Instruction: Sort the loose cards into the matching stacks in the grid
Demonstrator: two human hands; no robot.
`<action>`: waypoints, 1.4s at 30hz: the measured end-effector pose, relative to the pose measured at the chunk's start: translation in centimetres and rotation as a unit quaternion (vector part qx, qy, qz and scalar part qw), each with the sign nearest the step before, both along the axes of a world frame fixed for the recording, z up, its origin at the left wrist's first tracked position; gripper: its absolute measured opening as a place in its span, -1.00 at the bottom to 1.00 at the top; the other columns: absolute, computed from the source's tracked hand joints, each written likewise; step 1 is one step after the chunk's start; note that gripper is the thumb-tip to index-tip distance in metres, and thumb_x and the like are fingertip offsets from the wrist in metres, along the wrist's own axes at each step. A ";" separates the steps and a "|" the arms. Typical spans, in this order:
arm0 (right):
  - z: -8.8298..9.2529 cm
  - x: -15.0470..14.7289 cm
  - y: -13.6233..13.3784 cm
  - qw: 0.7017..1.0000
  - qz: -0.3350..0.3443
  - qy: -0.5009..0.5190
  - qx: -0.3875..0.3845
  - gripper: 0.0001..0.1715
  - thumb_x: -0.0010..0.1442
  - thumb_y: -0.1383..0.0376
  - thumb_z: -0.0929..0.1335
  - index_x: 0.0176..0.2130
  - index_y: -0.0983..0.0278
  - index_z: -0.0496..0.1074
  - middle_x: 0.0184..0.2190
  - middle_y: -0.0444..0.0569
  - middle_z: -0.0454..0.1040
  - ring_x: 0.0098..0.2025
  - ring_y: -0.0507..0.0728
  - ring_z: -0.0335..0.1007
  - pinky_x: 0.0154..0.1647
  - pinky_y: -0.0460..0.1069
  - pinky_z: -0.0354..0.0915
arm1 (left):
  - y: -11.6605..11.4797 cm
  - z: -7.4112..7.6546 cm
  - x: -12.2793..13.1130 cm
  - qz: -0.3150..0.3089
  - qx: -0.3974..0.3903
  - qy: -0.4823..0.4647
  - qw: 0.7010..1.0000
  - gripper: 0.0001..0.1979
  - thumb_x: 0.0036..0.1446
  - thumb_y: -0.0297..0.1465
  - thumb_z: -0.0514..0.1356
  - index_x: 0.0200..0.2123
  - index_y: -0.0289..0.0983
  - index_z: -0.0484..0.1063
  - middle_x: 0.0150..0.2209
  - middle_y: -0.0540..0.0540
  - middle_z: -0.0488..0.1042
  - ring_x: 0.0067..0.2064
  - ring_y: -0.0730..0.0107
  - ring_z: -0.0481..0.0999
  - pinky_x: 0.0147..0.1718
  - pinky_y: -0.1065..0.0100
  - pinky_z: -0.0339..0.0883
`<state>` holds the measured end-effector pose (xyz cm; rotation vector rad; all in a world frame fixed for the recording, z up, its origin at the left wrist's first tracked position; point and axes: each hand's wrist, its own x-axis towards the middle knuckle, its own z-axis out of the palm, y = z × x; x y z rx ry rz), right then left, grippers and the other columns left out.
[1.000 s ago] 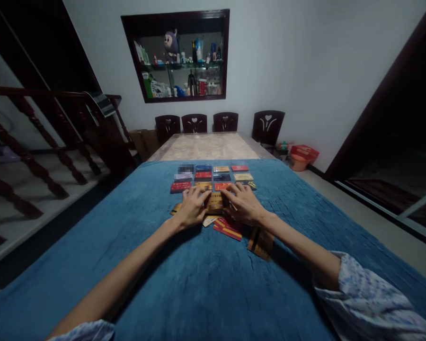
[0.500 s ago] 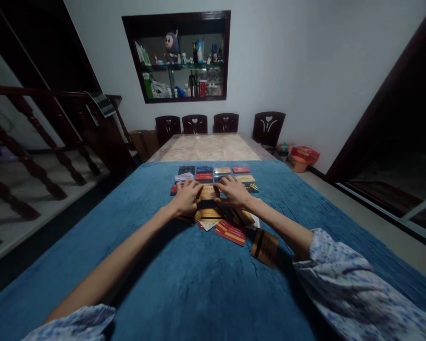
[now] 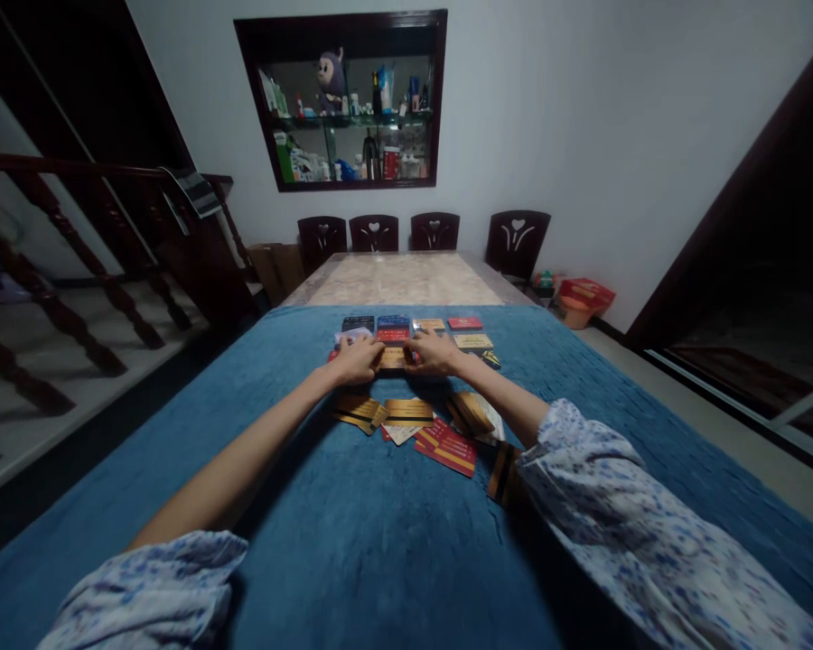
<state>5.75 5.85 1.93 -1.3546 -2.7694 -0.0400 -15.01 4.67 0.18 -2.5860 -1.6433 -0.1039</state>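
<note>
— What is the blue cover (image 3: 379,560) made of?
— Cloth. It's a plush blanket with a short nap, matt, rippled into fine creases.
— And the gold card (image 3: 393,358) at the far side?
— Smooth, plastic by its look, with a faint sheen. The red cards (image 3: 455,449) nearer have the same slick face.
— The tabletop (image 3: 399,280) beyond the cloth?
— Stone-patterned, like marble, and polished.
— The chairs (image 3: 515,239)?
— Dark lacquered wood. The stair railing (image 3: 74,244) on the left is turned wood, also glossy.
— The sleeve (image 3: 623,533), near right?
— Thin printed cloth, soft and matt.
— The wall (image 3: 583,135)?
— Painted, smooth, matt. The niche shelf (image 3: 352,124) is glass.
</note>
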 end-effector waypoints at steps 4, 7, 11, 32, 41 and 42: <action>-0.2 -0.4 0.7 1.000 -0.007 -0.014 -0.017 -0.68 0.19 0.10 0.39 -0.10 0.18 0.53 0.06 0.14 0.44 0.18 0.39 0.20 0.03 0.28 0.28 | 1.0 -0.4 -0.1 -0.004 -0.022 0.005 1.000 -0.66 -0.02 -0.51 0.13 -0.11 -0.24 0.43 0.03 -0.26 0.43 0.12 -0.05 0.29 0.09 -0.17 0.10; -0.4 -0.5 1.3 0.999 -0.009 -0.025 -0.026 -0.66 0.19 0.10 0.39 -0.08 0.19 0.53 0.08 0.15 0.44 0.20 0.41 0.18 0.05 0.30 0.25 | 1.6 -0.6 -0.2 -0.006 -0.031 -0.007 0.999 -0.68 -0.04 -0.50 0.15 -0.15 -0.24 0.44 0.03 -0.23 0.44 0.11 -0.03 0.30 0.11 -0.12 0.10; -0.4 -0.7 1.8 0.998 -0.013 -0.039 -0.049 -0.65 0.19 0.08 0.37 -0.07 0.18 0.53 0.06 0.12 0.48 0.22 0.41 0.18 0.07 0.26 0.24 | 2.2 -0.6 -0.3 -0.004 -0.053 -0.005 0.999 -0.75 -0.04 -0.51 0.14 -0.23 -0.25 0.43 -0.03 -0.21 0.47 0.06 -0.01 0.33 0.09 -0.08 0.14; -0.3 -1.7 2.4 0.995 -0.026 -0.064 -0.074 -0.64 0.09 0.20 0.39 -0.11 0.22 0.58 0.09 0.16 0.46 0.23 0.45 0.17 0.11 0.26 0.24 | 3.0 -0.4 0.1 -0.009 -0.096 -0.005 0.995 -0.81 -0.14 -0.54 0.13 -0.37 -0.27 0.39 -0.20 -0.16 0.48 -0.09 0.08 0.40 -0.10 0.14 0.22; -0.7 -1.2 2.5 0.996 -0.021 -0.061 -0.058 -0.49 0.10 0.10 0.40 0.03 0.19 0.50 0.15 0.18 0.39 0.26 0.48 0.09 0.12 0.34 0.21 | 1.6 -1.3 -0.3 -0.019 -0.055 -0.032 0.998 -0.71 -0.05 -0.53 0.10 -0.20 -0.27 0.40 0.01 -0.23 0.44 0.09 -0.01 0.33 0.05 -0.01 0.15; -0.7 -1.1 2.4 0.997 -0.022 -0.060 -0.052 -0.44 0.10 0.09 0.41 0.08 0.19 0.47 0.17 0.19 0.37 0.27 0.48 0.08 0.12 0.35 0.21 | 1.5 -1.4 -0.3 -0.022 -0.050 -0.037 0.998 -0.70 -0.04 -0.53 0.10 -0.18 -0.27 0.41 0.03 -0.24 0.43 0.11 -0.01 0.32 0.07 -0.02 0.15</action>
